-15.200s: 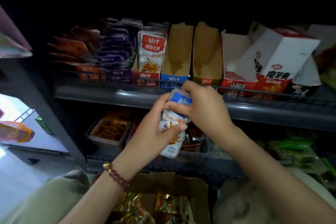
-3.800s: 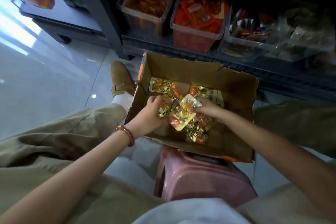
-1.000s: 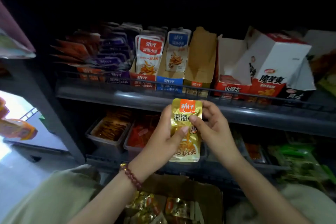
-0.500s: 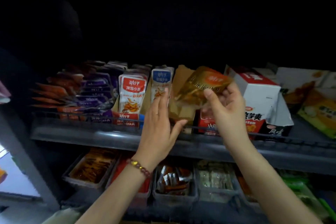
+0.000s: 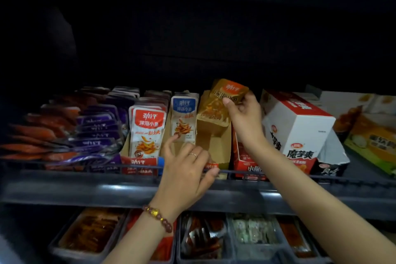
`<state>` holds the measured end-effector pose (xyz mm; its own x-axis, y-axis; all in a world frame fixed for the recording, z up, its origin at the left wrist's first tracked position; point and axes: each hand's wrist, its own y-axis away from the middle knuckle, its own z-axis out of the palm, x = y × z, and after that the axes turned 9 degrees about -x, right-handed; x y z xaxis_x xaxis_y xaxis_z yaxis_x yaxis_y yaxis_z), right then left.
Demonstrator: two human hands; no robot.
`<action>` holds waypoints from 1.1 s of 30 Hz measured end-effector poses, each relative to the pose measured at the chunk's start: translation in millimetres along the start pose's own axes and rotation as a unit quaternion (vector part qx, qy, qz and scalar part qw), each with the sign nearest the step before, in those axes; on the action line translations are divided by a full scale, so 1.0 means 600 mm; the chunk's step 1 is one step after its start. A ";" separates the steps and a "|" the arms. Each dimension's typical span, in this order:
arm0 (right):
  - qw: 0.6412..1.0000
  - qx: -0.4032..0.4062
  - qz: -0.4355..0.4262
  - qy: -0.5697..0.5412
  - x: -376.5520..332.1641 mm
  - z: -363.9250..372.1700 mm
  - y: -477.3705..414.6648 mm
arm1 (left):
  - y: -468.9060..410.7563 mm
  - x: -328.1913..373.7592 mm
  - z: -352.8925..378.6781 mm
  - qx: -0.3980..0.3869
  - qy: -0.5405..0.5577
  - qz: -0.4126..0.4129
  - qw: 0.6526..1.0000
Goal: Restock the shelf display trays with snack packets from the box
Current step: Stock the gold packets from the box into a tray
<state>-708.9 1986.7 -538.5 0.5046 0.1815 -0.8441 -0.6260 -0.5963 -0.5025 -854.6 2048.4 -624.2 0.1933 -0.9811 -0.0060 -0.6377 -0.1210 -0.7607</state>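
Note:
My right hand (image 5: 243, 118) grips a gold snack packet (image 5: 222, 103) by its upper right corner, the packet's lower end inside a brown cardboard display tray (image 5: 211, 146) on the shelf. My left hand (image 5: 185, 169) rests at the front of the trays, fingers spread, thumb on the shelf's front wire rail, holding nothing. To the left stand a tray of blue-topped packets (image 5: 184, 118) and one of red-topped packets (image 5: 147, 130). The supply box is out of view.
Purple (image 5: 96, 126) and orange (image 5: 36, 133) packets fill the shelf's left. A red-and-white carton (image 5: 297, 130) leans right of the gold tray, with green-yellow bags (image 5: 372, 141) beyond. Clear bins (image 5: 90, 231) of snacks line the lower shelf under the grey shelf edge (image 5: 107, 191).
My right hand has brought the gold packet down into the brown tray and stood it more upright. My left hand has dropped from beside the packet to the tray fronts.

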 end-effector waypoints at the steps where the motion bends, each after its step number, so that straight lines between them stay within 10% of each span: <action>1: 1.000 0.004 -0.007 0.012 0.003 -0.001 0.001 | -0.002 -0.002 0.001 0.002 0.006 0.007 1.000; 12: 0.982 -0.020 0.007 0.186 0.022 0.007 -0.021 | -0.005 -0.005 0.007 -0.010 -0.007 0.020 1.000; 20: 0.878 -0.029 -0.026 0.478 0.002 0.027 -0.023 | -0.003 -0.007 0.003 -0.040 -0.023 0.032 0.998; 33: 0.780 -0.054 -0.123 0.612 0.015 0.033 -0.005 | -0.005 -0.004 -0.001 -0.073 -0.030 0.022 0.997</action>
<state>-714.0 2005.6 -548.3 0.8320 -0.5421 0.1181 -0.4014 -0.7351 -0.5463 -853.2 2051.4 -621.5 0.2036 -0.9758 -0.0801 -0.7475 -0.1020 -0.6564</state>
